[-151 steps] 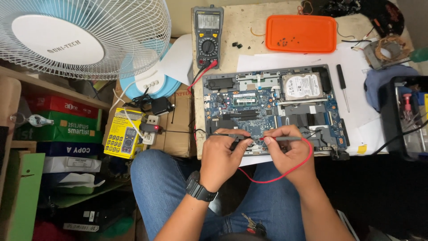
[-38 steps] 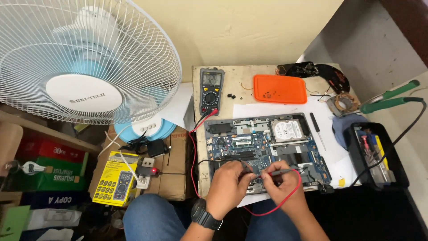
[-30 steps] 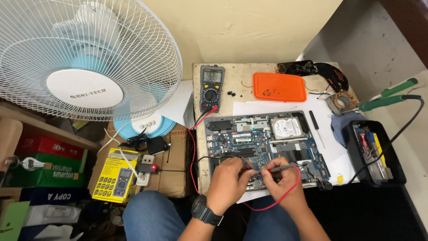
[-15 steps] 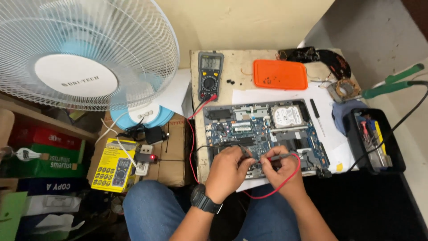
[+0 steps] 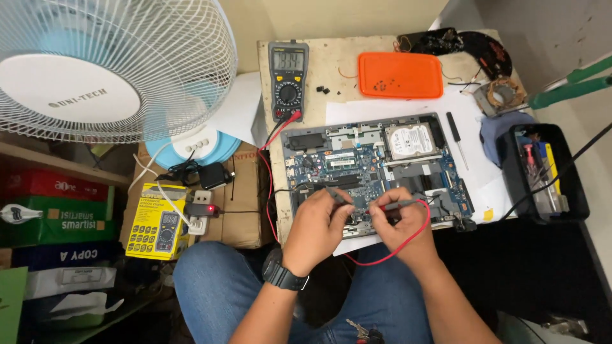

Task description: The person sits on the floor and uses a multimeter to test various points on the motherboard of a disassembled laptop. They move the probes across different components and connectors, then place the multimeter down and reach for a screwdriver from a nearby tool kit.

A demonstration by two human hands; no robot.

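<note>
Two big things fill the scene: a white fan (image 5: 95, 70) at far left and the small bench (image 5: 331, 64), pale and scuffed, to its right. On the bench lies an opened laptop (image 5: 376, 169), base up, its blue circuit board and silver hard drive (image 5: 411, 141) showing. Beyond it sit an orange tray (image 5: 400, 74) and, further left, a multimeter (image 5: 287, 79) with red and black leads running towards the near edge. At right stands a black tool box (image 5: 542, 172). The left hand (image 5: 317, 228) is closed around the black probe (image 5: 338, 194), pinched between fingers and thumb, tip down on the board. The right hand (image 5: 403, 220) pinches the red probe (image 5: 395, 205) likewise, just beside it at the laptop's near edge.
</note>
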